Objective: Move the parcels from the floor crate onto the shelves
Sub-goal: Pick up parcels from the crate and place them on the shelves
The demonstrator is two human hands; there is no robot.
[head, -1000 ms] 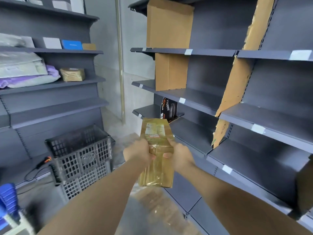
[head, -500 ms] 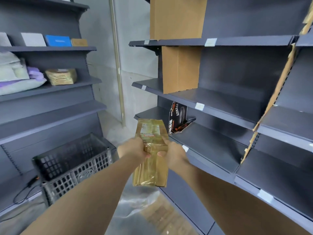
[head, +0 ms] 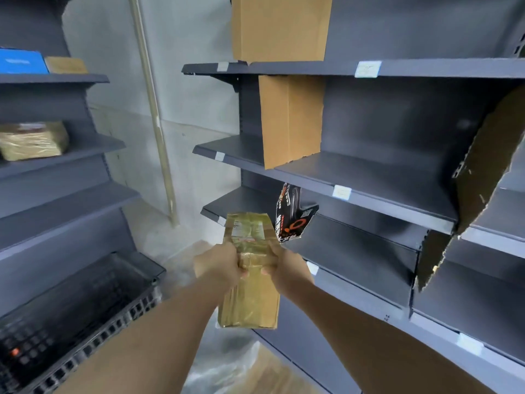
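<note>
A long gold-brown taped parcel (head: 250,297) with a white label near its top is held upright in front of me. My left hand (head: 217,265) grips its left edge and my right hand (head: 287,267) grips its right edge, both at about mid-height. The parcel hangs in front of the lower dark grey shelves (head: 366,243) on the right. The black floor crate (head: 71,314) sits at the lower left; its inside looks dark and I see no parcels in it.
A black printed package (head: 294,216) leans on the right shelf just behind the parcel. Cardboard dividers (head: 289,120) stand on the upper right shelves. The left shelves (head: 56,149) hold a gold parcel (head: 32,140) and a blue box (head: 21,61). Clear plastic lies on the floor.
I have moved closer to the right shelves and the view has turned right and up. The parcel stays gripped in both hands, and the crate has slid toward the lower left.
</note>
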